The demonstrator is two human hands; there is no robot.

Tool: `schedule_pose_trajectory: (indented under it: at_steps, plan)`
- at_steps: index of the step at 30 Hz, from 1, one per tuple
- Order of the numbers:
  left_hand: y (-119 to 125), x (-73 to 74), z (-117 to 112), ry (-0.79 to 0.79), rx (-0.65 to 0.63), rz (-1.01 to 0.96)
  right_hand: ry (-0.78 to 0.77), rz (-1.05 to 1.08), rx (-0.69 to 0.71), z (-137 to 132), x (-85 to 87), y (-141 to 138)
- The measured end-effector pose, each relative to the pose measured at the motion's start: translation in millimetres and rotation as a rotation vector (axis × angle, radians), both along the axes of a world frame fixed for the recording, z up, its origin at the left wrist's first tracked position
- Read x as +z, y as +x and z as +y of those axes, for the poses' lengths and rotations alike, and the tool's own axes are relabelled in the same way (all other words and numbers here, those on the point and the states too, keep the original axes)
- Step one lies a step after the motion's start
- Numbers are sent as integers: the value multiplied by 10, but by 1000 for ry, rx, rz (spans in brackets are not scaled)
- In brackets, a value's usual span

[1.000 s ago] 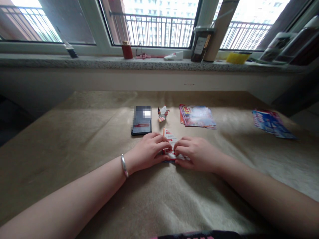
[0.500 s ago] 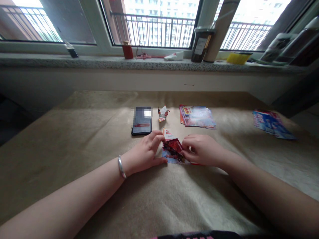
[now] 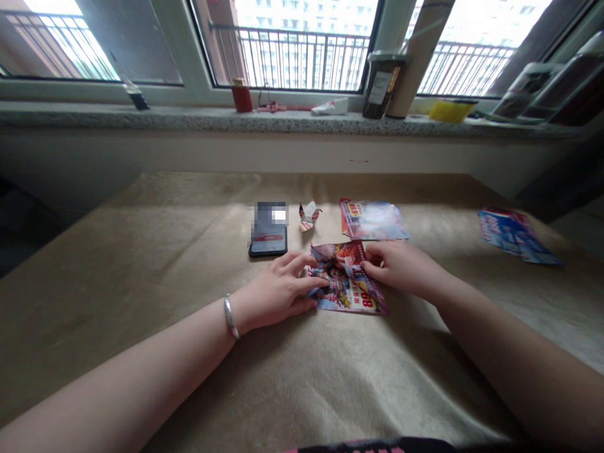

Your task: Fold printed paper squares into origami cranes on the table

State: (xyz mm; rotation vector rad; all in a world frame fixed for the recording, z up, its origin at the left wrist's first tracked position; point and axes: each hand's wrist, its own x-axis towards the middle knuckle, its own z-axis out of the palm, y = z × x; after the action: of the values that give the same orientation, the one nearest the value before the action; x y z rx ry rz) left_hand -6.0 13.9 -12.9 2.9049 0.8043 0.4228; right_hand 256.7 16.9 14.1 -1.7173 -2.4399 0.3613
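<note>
A colourful printed flyer [image 3: 346, 283] lies spread out on the table, with crease lines across it. My left hand [image 3: 283, 283] rests on its left edge, fingers stretched and apart, the index finger pressing on the print. At the upper right edge of the flyer, my right hand [image 3: 394, 264] is closed in a pinch on the paper. Just beyond the flyer stands a small folded paper figure [image 3: 309, 216], white with red and dark stripes. A black phone [image 3: 268, 236] lies to the left of that figure.
A stack of flyers [image 3: 375, 220] lies behind my right hand. More blue and red flyers [image 3: 516, 236] sit at the table's right side. Along the windowsill [image 3: 189, 119] stand a red container [image 3: 242, 97], a dark lidded jar [image 3: 380, 85] and a yellow item [image 3: 452, 111].
The flyer was partly folded over and is now opened flat, showing its printed face. My right hand has moved slightly right and away from me; my left fingers have spread over the paper.
</note>
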Motion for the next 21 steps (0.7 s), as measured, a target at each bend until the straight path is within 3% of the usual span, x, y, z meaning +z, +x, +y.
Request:
schedule_pose_trajectory:
  at_steps: [12, 21]
  plan:
    - [11, 37, 14, -17, -87, 37, 30, -141, -98, 51, -49, 68]
    - [-7, 43, 20, -38, -91, 39, 37, -145, -74, 96, -106, 141]
